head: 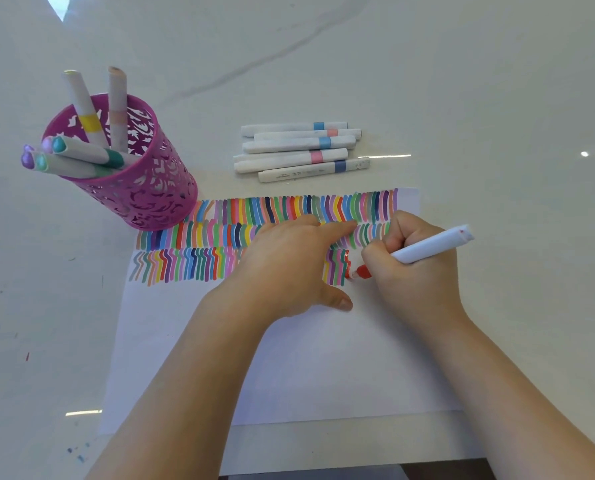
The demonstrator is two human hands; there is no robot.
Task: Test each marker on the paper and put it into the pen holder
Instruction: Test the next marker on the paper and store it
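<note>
Paper [289, 368] is lying flat on the table [496, 98], its blank half nearest the person. The left hand [289, 258] is pressing down on it with fingers spread, covering part of the lower rows of strokes [254, 209]. The right hand [413, 268] is pinching the red marker [431, 247] in a writing grip, and its tip is touching the sheet at the end of the third row, where a red line is forming just beside a green one.

The likeliest slip, as I am judging it, is smearing: the left thumb is sitting near the fresh red ink, and the palm is resting on earlier colour that may not be dry. If that hand is easing off mid-stroke, the sheet could be sliding and the line going crooked. I cannot tell where this marker's cap is, so an uncapped tip may be going into the holder [143, 188] and staining it.

Farther off, the loose markers [299, 150] are lying side by side beyond the paper and could be rolling if nudged. The holder is standing at the sheet's far left corner with tested markers leaning outward over its rim, so a careless drop could be tipping it or knocking one out
</note>
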